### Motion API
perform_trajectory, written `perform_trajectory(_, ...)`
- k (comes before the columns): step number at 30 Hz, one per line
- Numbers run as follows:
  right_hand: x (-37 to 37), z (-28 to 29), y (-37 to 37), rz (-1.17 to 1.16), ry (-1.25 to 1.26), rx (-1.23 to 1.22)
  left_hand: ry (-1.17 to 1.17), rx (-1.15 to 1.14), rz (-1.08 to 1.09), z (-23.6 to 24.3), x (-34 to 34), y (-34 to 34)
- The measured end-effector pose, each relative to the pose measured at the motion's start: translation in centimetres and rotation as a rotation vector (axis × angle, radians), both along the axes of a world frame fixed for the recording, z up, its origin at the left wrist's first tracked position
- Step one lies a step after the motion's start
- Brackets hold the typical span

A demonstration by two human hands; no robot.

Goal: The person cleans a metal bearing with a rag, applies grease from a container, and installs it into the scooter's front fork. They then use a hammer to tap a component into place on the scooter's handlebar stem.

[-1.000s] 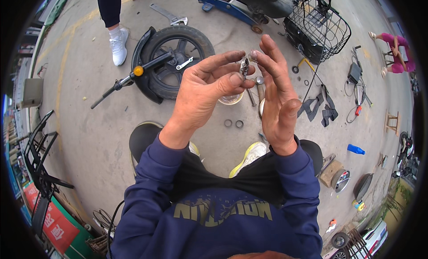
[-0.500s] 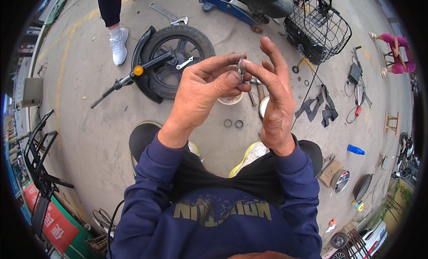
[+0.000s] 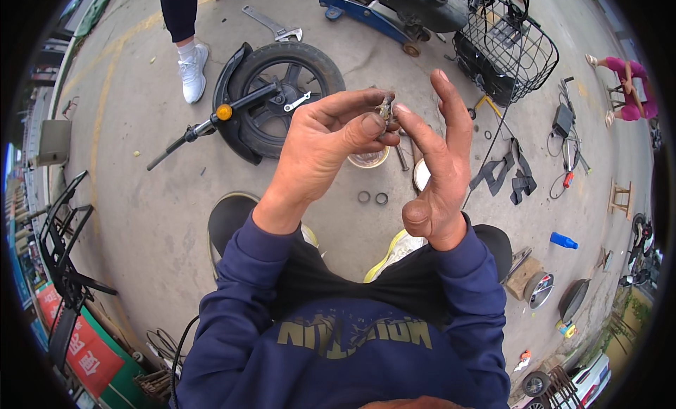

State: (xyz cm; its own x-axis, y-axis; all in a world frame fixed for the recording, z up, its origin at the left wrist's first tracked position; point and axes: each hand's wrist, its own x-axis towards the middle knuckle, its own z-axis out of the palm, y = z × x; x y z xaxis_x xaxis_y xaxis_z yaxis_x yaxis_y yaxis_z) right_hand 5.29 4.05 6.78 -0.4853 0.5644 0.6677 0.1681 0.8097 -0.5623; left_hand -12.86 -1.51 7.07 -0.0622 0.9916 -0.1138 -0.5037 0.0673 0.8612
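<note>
My left hand (image 3: 310, 141) pinches a small greasy metal part (image 3: 385, 110) between thumb and fingers, in front of my chest. Its exact kind is hard to make out, since the fingers cover most of it. Beside it is my right hand (image 3: 445, 152), open with fingers spread, the index fingertip at the part's edge and smeared dark. Below the hands, two dark rings (image 3: 381, 198) lie on the concrete between my feet. A round tub (image 3: 369, 158) shows partly behind the left fingers, and a white round container (image 3: 422, 174) is partly hidden by the right hand.
A wheel with fork (image 3: 285, 78) lies ahead, near an adjustable wrench (image 3: 273, 23) and a standing person's white shoe (image 3: 192, 74). A blue floor jack (image 3: 366, 13) and wire basket (image 3: 507, 46) are beyond. Black straps (image 3: 520, 177) and a blue bottle (image 3: 563, 240) lie right.
My right hand has drawn slightly away to the right, its index fingertip sliding off the top of the part to its side. The left hand keeps its pinch.
</note>
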Motion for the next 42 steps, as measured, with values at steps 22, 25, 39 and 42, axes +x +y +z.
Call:
perform_trajectory(22,-0.6,0.3,0.0,0.107,0.182,-0.447,0.02,-0.221,-0.083,-0.1,-0.6,0.3)
perform_trajectory(25,-0.6,0.7,-0.1,0.058,0.129,-0.457,-0.023,-0.185,-0.146,0.4,-1.0,0.3)
perform_trajectory(39,-0.6,0.8,-0.5,0.002,0.023,-0.455,-0.012,-0.166,-0.199,1.0,-0.7,0.3)
perform_trajectory(42,-0.7,0.7,-0.6,0.025,0.037,-0.457,-0.023,-0.153,-0.187,0.7,-0.9,0.3)
